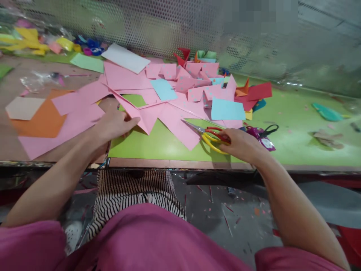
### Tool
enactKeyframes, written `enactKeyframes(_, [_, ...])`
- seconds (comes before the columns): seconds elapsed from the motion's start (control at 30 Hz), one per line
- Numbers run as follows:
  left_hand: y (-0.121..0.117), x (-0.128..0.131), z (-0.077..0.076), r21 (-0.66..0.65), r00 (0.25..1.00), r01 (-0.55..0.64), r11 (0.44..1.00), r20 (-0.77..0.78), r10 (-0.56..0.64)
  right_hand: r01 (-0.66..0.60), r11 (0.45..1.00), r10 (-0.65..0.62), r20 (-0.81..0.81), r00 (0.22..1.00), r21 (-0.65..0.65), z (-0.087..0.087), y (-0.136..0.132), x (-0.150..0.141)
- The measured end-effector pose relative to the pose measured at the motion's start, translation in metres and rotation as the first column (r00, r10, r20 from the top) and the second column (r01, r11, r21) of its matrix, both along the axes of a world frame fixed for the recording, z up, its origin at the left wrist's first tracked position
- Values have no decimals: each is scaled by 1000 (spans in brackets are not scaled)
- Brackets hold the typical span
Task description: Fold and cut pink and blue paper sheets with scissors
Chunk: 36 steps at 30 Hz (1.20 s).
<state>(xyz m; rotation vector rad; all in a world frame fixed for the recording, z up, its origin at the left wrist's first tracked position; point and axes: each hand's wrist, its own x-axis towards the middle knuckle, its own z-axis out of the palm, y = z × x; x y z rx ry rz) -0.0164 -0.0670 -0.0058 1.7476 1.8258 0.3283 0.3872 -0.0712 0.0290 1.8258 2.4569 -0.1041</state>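
My left hand (114,124) lies on a large pink paper sheet (81,120) on the table, thumb stretched toward a folded pink piece (141,114), fingers pressing the paper. My right hand (239,145) grips the red-and-yellow handles of a pair of scissors (210,135), whose blades rest shut on the green mat (158,145), pointing left toward a pink triangle of paper (180,130).
Many pink, light-blue (227,110), red (258,92) and orange (42,120) paper pieces cover the table. A second pair of scissors with a purple handle (262,135) lies right of my hand. Yellow scraps lie far left. A perforated metal wall stands behind.
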Motion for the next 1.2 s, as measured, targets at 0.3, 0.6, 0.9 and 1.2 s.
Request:
enactKeyframes(0.3, [-7, 7, 3, -42, 595, -280, 959, 777, 207, 72, 992, -108, -396, 912, -106, 25, -42, 5])
enactKeyframes(0.6, [-38, 49, 18, 79, 405, -390, 917, 909, 94, -69, 981, -162, -966, 204, -179, -1, -41, -130])
enactKeyframes(0.9, [-59, 64, 27, 207, 717, -326, 922, 690, 99, -40, 994, -89, -981, 172, -98, -11, -32, -177])
enactKeyframes(1.2, [-62, 57, 20, 104, 578, -376, 921, 803, 146, -86, 972, -203, -963, 177, -221, -13, -32, -174])
